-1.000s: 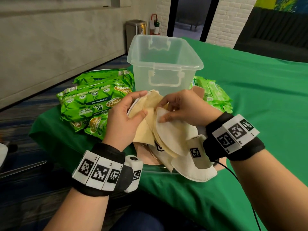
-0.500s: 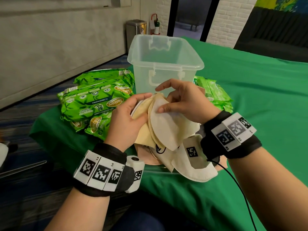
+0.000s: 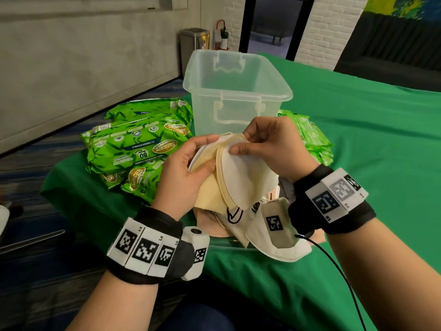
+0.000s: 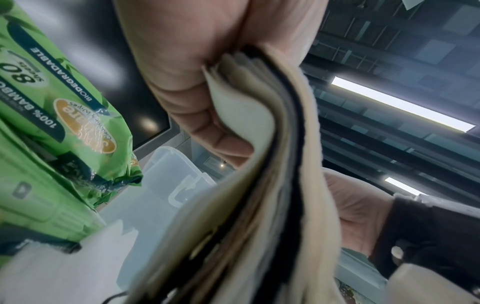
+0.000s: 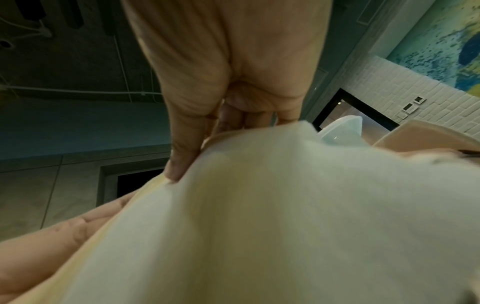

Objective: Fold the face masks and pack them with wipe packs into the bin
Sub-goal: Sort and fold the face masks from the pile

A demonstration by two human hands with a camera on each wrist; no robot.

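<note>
Head view: both hands meet over the near edge of the green-covered bench (image 3: 358, 139), in front of the clear bin (image 3: 236, 91). The left hand (image 3: 188, 175) holds a stack of folded masks (image 3: 210, 187), thumb pressed on the yellow top face and fingers curled behind; the left wrist view shows the stack's layered edges, cream and dark, clamped in that grip (image 4: 197, 98). The right hand (image 3: 274, 149) pinches the upper edge of a white mask (image 3: 241, 177) between thumb and fingers, laying it against the stack's right side. In the right wrist view the thumb (image 5: 184, 144) lies along the mask's rim (image 5: 259, 205), and the white cloth fills most of the picture, blurred.

Below the hands a loose pile of more masks (image 3: 274, 247) lies on the bench edge, white and pinkish, one with a black ear loop. Green wipe packs (image 3: 133, 149) are heaped left of the bin, touching one another; more packs (image 3: 312, 139) lie just right of it. Nothing shows inside the bin.
</note>
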